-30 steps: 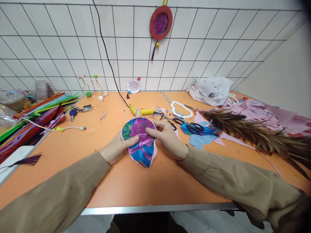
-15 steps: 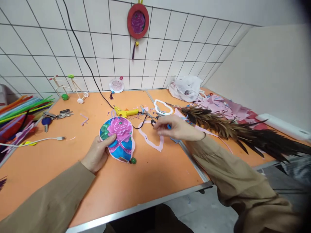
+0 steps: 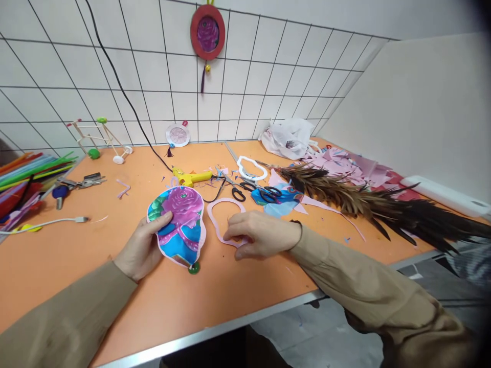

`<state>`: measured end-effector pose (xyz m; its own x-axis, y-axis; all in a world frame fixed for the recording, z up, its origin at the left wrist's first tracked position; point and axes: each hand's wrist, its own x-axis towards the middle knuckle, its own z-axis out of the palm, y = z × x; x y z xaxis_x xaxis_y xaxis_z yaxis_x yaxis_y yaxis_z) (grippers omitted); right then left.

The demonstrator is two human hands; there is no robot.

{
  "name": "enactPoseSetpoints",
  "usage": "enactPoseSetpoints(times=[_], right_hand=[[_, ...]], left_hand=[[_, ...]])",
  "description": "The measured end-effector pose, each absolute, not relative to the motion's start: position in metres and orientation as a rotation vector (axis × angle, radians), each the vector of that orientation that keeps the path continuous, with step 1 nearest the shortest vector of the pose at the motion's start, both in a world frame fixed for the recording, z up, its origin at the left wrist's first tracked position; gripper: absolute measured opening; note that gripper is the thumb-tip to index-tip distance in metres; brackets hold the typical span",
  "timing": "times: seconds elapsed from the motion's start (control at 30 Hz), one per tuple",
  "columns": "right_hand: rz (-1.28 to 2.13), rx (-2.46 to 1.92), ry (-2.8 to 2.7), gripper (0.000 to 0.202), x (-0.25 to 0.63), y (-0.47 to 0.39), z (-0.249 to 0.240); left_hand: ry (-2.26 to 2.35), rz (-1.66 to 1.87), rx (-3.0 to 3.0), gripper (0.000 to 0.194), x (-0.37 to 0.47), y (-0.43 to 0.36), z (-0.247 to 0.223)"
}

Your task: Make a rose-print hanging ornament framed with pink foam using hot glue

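Observation:
My left hand (image 3: pixel 142 249) grips a flat, gourd-shaped fabric piece (image 3: pixel 183 217) by its left side, thumb on top. The piece has a pink flower on blue, a pale pink border and a green bead (image 3: pixel 194 268) at its lower tip. To the right of it, a thin pale pink cut-out frame (image 3: pixel 213 221) lies on the table. My right hand (image 3: pixel 263 232) is closed over the frame's lower right part, fingers bent down and thumb close beneath. The fingertips partly cover that edge.
Behind the hands lie a yellow glue gun (image 3: pixel 192 177), black-handled scissors (image 3: pixel 238 194), a white frame (image 3: pixel 241 164) and blue fabric scraps (image 3: pixel 278 208). Brown feathers (image 3: pixel 337 191) stretch along the right. Keys (image 3: pixel 59 193) and a white cable (image 3: pixel 49 223) lie left. The table's metal edge (image 3: pixel 215 329) runs in front.
My right hand has come down and toward me, from above the scissors onto the pink frame. The scissors now show. The view has shifted slightly; my left hand keeps its hold.

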<state>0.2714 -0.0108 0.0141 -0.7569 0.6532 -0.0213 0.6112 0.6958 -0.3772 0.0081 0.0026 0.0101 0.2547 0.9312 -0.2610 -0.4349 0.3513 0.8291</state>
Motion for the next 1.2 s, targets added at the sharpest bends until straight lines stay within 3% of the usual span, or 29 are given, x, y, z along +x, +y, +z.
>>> enactPoseSetpoints(times=[0.27, 0.4, 0.53, 0.63, 0.93, 1.2], right_hand=[[0.405, -1.046, -2.815, 0.011, 0.253, -0.024, 0.007], [0.368, -1.047, -2.778, 0.027, 0.251, -0.024, 0.004], [0.324, -1.135, -2.731, 0.011, 0.249, -0.023, 0.001], [0.281, -1.199, -2.683, 0.013, 0.25, -0.02, 0.001], [-0.042, -1.968, -2.27, 0.018, 0.274, 0.002, 0.008], [0.154, -2.015, -2.16, 0.01, 0.276, 0.008, 0.004]], left_hand=[[0.893, 1.099, 0.756, 0.02, 0.012, 0.006, 0.011], [0.9, 1.149, 0.762, 0.022, 0.011, 0.008, 0.011], [0.878, 1.172, 0.751, 0.023, 0.009, 0.011, 0.009], [0.881, 1.179, 0.74, 0.029, 0.008, 0.012, 0.008], [0.863, 1.145, 0.768, 0.025, 0.008, 0.009, 0.007], [0.837, 1.099, 0.798, 0.028, 0.011, 0.005, 0.006]])
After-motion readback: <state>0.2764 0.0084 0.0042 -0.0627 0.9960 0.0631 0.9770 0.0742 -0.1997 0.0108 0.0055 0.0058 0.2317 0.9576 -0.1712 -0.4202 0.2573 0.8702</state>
